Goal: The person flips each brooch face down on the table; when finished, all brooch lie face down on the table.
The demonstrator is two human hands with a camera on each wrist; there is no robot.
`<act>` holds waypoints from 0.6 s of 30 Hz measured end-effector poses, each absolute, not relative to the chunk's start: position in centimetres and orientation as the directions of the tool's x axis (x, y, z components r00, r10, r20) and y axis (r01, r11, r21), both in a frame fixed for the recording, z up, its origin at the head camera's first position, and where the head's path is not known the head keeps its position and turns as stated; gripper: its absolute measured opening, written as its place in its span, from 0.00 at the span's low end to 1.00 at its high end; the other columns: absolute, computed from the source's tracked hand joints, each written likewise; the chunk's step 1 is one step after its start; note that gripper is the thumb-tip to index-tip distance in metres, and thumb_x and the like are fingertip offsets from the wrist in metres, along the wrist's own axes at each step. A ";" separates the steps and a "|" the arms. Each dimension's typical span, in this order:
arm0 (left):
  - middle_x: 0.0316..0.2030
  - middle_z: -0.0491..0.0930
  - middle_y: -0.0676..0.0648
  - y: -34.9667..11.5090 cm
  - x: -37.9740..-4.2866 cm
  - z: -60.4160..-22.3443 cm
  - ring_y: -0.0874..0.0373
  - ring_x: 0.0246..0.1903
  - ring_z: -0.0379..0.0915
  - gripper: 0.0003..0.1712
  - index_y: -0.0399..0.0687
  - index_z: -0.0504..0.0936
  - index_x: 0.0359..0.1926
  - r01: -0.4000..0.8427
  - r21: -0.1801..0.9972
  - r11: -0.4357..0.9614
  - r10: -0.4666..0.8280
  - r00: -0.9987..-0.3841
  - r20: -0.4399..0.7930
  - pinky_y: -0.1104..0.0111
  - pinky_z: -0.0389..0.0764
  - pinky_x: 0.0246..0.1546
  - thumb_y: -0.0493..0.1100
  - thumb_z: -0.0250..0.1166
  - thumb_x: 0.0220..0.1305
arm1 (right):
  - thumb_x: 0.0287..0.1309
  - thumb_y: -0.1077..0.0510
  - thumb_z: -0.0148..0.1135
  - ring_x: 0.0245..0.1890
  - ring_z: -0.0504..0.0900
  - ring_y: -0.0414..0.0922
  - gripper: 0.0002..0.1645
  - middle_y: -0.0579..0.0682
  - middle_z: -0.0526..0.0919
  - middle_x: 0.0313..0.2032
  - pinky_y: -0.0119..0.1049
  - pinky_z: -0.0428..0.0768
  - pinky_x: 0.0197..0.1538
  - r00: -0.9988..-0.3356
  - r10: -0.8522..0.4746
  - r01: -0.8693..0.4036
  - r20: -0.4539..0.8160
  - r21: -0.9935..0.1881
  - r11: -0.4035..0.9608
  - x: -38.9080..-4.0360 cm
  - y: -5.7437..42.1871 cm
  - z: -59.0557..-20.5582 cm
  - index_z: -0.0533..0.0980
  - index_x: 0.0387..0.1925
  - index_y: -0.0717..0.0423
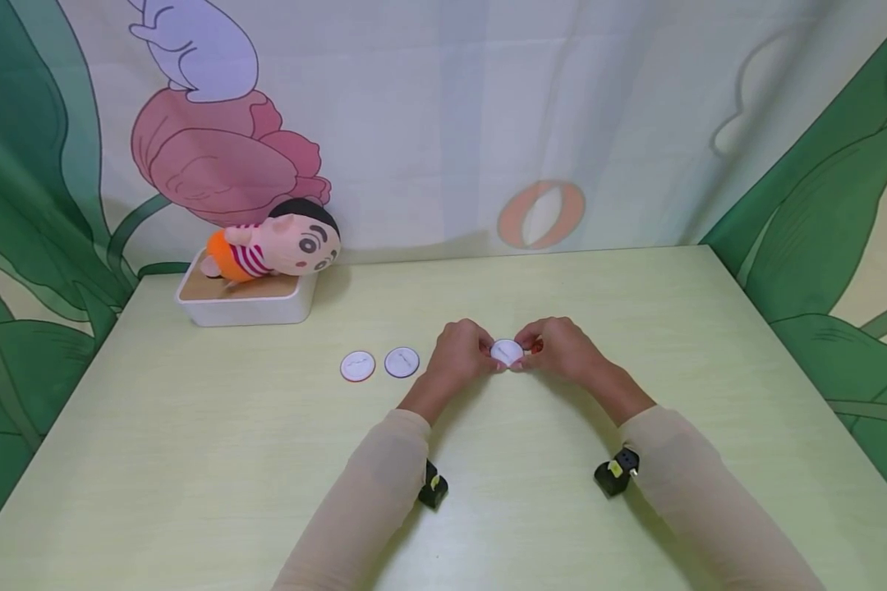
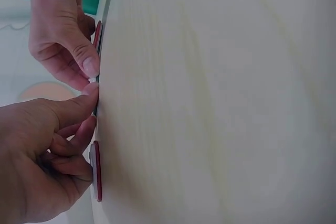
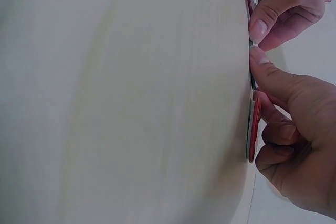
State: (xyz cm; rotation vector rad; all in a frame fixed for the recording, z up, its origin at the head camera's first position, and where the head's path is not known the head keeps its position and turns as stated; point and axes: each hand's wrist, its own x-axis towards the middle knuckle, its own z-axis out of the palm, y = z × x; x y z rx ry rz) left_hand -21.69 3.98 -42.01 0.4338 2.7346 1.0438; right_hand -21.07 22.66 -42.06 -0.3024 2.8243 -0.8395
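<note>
Between my two hands lies a small white round disc (image 1: 507, 353) with a thin dark marking on its face. My left hand (image 1: 460, 351) pinches its left edge with thumb and fingers, while my right hand (image 1: 562, 351) pinches the right edge, both thumbs at the near side. Under the curled fingers of the right hand, the right wrist view shows a red-edged disc (image 3: 255, 129) against a green-edged one (image 3: 249, 135). Left of my left hand lie two more white discs, a dark-rimmed one (image 1: 402, 362) and a red-rimmed one (image 1: 358, 366).
At the back left of the pale table (image 1: 229, 443) stands a white box (image 1: 247, 312) with a brown top. A plush doll (image 1: 273, 242) in a striped shirt and orange shorts lies on it. A printed curtain (image 1: 414, 123) hangs behind the table's far edge.
</note>
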 end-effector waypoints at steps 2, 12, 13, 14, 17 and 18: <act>0.27 0.87 0.46 4.0 -21.7 -42.0 0.58 0.33 0.70 0.12 0.39 0.91 0.36 0.201 0.674 0.711 0.331 -0.941 -0.068 0.73 0.68 0.34 0.41 0.80 0.52 | 0.50 0.55 0.80 0.40 0.79 0.47 0.23 0.54 0.89 0.40 0.36 0.77 0.45 -0.964 -0.239 -0.135 -0.119 -0.554 0.821 -21.1 22.7 -42.0 0.85 0.48 0.60; 0.26 0.84 0.47 4.1 -21.5 -41.8 0.58 0.32 0.70 0.11 0.38 0.91 0.37 0.211 0.665 0.716 0.354 -0.932 -0.085 0.72 0.69 0.33 0.40 0.78 0.54 | 0.52 0.56 0.78 0.41 0.79 0.47 0.23 0.55 0.88 0.41 0.37 0.77 0.46 -0.960 -0.245 -0.129 -0.136 -0.562 0.817 -21.1 22.8 -42.0 0.85 0.50 0.61; 0.25 0.82 0.48 4.1 -21.5 -41.8 0.58 0.32 0.69 0.11 0.38 0.91 0.37 0.208 0.666 0.716 0.354 -0.931 -0.090 0.73 0.68 0.33 0.40 0.78 0.55 | 0.53 0.56 0.78 0.41 0.78 0.47 0.23 0.55 0.88 0.41 0.37 0.77 0.47 -0.959 -0.245 -0.127 -0.141 -0.561 0.818 -21.1 22.7 -42.0 0.85 0.50 0.61; 0.23 0.80 0.49 4.1 -21.5 -41.7 0.58 0.31 0.68 0.11 0.38 0.90 0.37 0.207 0.665 0.718 0.354 -0.931 -0.093 0.73 0.67 0.32 0.40 0.78 0.55 | 0.53 0.56 0.78 0.41 0.78 0.48 0.23 0.55 0.88 0.42 0.37 0.77 0.47 -0.959 -0.243 -0.122 -0.146 -0.560 0.819 -21.0 22.7 -41.9 0.84 0.50 0.60; 0.23 0.77 0.50 4.0 -21.4 -41.7 0.58 0.31 0.69 0.11 0.38 0.90 0.39 0.194 0.665 0.721 0.346 -0.933 -0.102 0.74 0.66 0.31 0.39 0.77 0.56 | 0.54 0.56 0.77 0.43 0.78 0.48 0.24 0.55 0.87 0.43 0.38 0.78 0.48 -0.956 -0.242 -0.115 -0.163 -0.554 0.824 -21.0 22.7 -41.8 0.84 0.52 0.60; 0.24 0.78 0.49 4.0 -21.4 -41.6 0.58 0.31 0.69 0.12 0.38 0.90 0.40 0.192 0.663 0.724 0.342 -0.934 -0.103 0.74 0.67 0.30 0.39 0.77 0.56 | 0.54 0.56 0.77 0.43 0.79 0.48 0.25 0.55 0.87 0.43 0.39 0.79 0.49 -0.955 -0.247 -0.119 -0.164 -0.551 0.826 -21.1 22.7 -41.8 0.84 0.53 0.60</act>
